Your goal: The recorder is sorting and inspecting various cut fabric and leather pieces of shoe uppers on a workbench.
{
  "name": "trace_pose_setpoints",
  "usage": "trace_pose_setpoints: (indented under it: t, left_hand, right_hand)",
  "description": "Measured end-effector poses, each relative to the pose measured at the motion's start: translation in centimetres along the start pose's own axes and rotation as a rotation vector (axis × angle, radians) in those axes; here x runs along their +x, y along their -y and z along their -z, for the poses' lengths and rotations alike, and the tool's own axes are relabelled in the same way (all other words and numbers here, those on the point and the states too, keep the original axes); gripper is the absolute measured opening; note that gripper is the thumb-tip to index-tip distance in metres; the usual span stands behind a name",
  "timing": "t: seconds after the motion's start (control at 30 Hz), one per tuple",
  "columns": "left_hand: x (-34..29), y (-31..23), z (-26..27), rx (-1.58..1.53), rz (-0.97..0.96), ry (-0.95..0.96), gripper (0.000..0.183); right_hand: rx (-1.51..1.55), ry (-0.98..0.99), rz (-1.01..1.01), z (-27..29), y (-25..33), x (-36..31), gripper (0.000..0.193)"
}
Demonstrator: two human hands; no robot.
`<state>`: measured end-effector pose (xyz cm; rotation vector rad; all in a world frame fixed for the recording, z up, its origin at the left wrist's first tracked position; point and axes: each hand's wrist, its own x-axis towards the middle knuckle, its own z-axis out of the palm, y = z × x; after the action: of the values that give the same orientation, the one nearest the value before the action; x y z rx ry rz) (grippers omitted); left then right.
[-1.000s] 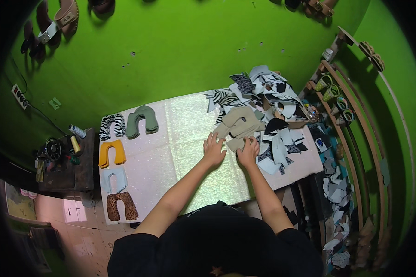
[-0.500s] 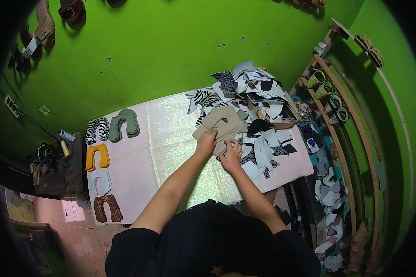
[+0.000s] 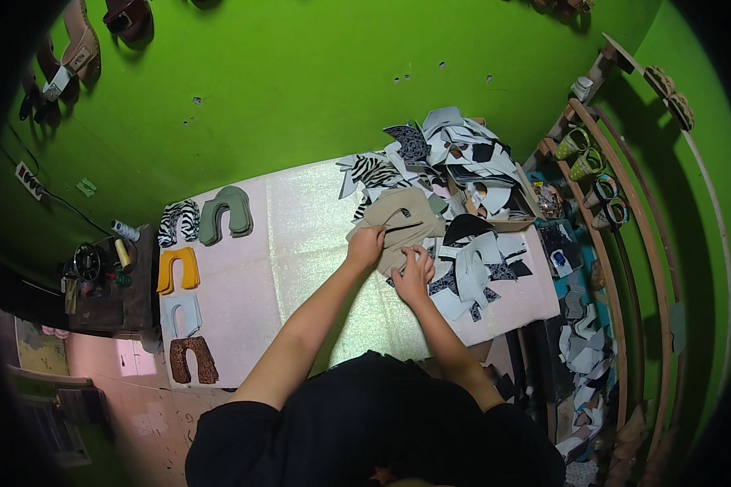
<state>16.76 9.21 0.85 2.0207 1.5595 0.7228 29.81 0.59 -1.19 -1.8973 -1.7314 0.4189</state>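
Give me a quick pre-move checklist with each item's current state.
1. Left hand at the beige pieces: ok, its fingertips are over their left side.
2. Left hand's grip: cannot tell, the fingertips are too small and partly hidden.
3. Right hand near the beige pieces: ok, at their near edge with fingers spread.
4. Beige pieces free of scraps: not ok, the offcuts crowd their right side.
5. Count of beige pieces: cannot tell, they overlap.
6. U-shaped stacks at the table's left: ok, zebra-print stack, green stack, yellow stack, pale stack and leopard-print stack all there.
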Motion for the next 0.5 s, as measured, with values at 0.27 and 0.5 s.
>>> trace_pose_setpoints:
  t: [0.27, 0.5]
  left_hand:
    - [1.7, -1.9, 2.3, -0.202, -0.028, -0.152, 0.019]
    - [0.9, -3.1, 6.6, -0.604, -0.086, -0.162, 0.021]
  right_hand:
    - [0.008, -0.091, 0.002, -0.3, 0.2, 0.0, 0.052]
    - [0.216, -0.257, -0.032, -0.3, 1.6, 1.1, 0.039]
